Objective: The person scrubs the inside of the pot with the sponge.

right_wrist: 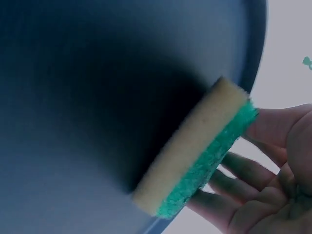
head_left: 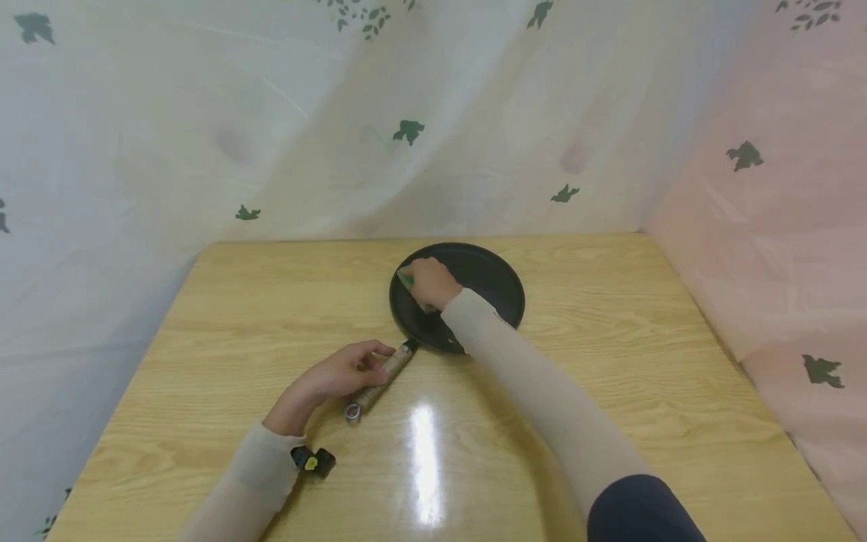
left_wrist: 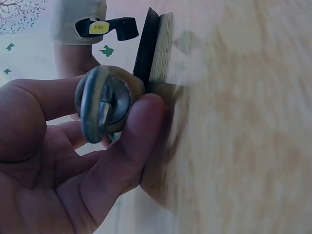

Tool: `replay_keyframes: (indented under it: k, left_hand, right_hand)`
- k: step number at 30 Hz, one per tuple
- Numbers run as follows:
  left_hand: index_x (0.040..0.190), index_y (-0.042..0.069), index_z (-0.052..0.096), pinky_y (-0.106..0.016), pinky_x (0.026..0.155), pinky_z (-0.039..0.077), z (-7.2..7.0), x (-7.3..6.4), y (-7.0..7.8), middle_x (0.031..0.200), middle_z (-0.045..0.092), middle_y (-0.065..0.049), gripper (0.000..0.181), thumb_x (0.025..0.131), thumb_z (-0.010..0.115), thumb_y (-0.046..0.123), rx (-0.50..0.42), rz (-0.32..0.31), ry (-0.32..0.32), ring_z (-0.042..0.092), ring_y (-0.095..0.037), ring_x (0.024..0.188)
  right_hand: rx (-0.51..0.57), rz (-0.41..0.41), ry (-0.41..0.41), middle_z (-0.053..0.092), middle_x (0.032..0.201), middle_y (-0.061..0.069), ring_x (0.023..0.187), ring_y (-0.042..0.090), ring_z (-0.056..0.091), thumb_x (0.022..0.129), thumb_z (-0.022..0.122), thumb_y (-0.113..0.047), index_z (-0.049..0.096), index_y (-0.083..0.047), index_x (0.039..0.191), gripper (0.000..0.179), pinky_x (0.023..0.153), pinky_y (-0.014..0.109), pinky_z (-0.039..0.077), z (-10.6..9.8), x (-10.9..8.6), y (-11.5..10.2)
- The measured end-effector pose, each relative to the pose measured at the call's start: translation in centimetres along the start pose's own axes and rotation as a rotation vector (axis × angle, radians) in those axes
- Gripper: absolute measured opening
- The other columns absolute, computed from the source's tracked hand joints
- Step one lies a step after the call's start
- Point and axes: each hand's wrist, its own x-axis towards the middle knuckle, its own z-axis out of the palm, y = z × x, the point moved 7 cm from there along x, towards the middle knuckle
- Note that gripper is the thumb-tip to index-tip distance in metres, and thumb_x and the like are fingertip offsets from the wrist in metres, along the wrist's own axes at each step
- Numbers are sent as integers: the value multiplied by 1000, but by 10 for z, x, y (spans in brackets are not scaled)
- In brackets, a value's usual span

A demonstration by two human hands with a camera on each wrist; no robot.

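Observation:
A black frying pan (head_left: 482, 280) lies near the back of the wooden table, its handle (head_left: 398, 364) angled towards the front left. My left hand (head_left: 348, 370) holds that handle between thumb and fingers. In the left wrist view a metal hanging ring (left_wrist: 90, 105) shows at the handle's end. Over the left part of the pan, my right hand (head_left: 432, 282) grips a sponge (right_wrist: 192, 153). The sponge has a yellowish foam layer and a green scouring layer. Its foam side faces the pan's dark inner surface, and the fingers (right_wrist: 239, 183) are at the green side.
The wooden table (head_left: 271, 301) reaches back to a pale hanging cloth (head_left: 305, 150) printed with green birds. A pinkish cloth (head_left: 799, 248) hangs along the right side. A small black device (head_left: 314, 461) is strapped at my left wrist.

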Motion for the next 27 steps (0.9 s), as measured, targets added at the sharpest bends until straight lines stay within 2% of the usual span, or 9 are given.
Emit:
replay_keyframes:
  k: [2, 5, 10, 20, 27]
  left_hand:
    - [144, -4, 55, -39, 87, 50, 0, 0, 0, 114, 62, -16, 44, 103, 67, 8, 2, 5, -1, 58, -27, 104]
    - [144, -5, 56, -39, 86, 50, 1, 1, 1, 113, 62, -16, 44, 103, 67, 8, 2, 15, -6, 58, -27, 102]
    - [143, -4, 56, -38, 86, 50, 1, 3, 1, 112, 62, -17, 43, 103, 66, 8, 4, 14, -6, 58, -27, 101]
    - [143, -4, 56, -39, 87, 50, 0, 2, 0, 114, 62, -17, 42, 104, 65, 8, 12, -5, 10, 58, -27, 103]
    - [143, -4, 57, -37, 85, 49, -1, 1, -2, 112, 61, -16, 41, 104, 65, 8, 13, -2, 15, 57, -26, 101]
  right_hand:
    - [-11, 11, 27, 62, 144, 17, 86, 24, 64, 103, 62, -5, 58, -14, 151, 49, 65, 29, 54, -3, 7, 9]
    - [-28, 36, 69, 58, 150, 17, 106, 30, 67, 105, 62, -10, 58, -15, 152, 48, 79, 36, 58, -11, 11, 23]
    - [-14, 87, 117, 57, 152, 14, 120, 36, 65, 107, 61, -14, 58, -16, 152, 46, 95, 48, 55, -26, 12, 46]
    - [-44, 88, 107, 57, 151, 16, 115, 35, 64, 108, 61, -19, 57, -14, 153, 46, 90, 48, 56, -39, 3, 74]
    - [-70, 56, 112, 60, 149, 18, 116, 35, 63, 105, 63, -14, 60, -8, 149, 44, 91, 48, 56, -44, -5, 83]
